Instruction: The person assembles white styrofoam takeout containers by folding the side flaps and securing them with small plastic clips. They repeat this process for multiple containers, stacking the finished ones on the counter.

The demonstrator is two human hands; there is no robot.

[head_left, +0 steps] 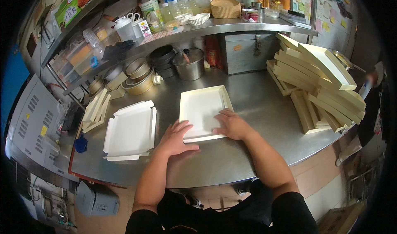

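A shallow cardboard box tray point(204, 106), white inside with cream walls, lies on the steel table in front of me. My left hand point(178, 139) is at its near left corner, fingers spread, with fingertips touching the wall there. Across the tray's right wall reaches my right hand point(231, 124), its fingers apart and resting inside near the near right corner. Neither hand is closed around anything. To the left lies a flat white cardboard blank point(130, 130) with its side flaps partly raised, apart from my left hand.
Many folded cream box trays point(310, 68) are piled at the right, with a few more point(96, 112) at the left. Pots point(188, 64), round pans point(138, 75) and a grey metal chest point(250, 54) stand behind. A loaded shelf point(182, 35) overhangs the back. A bin point(97, 199) stands below.
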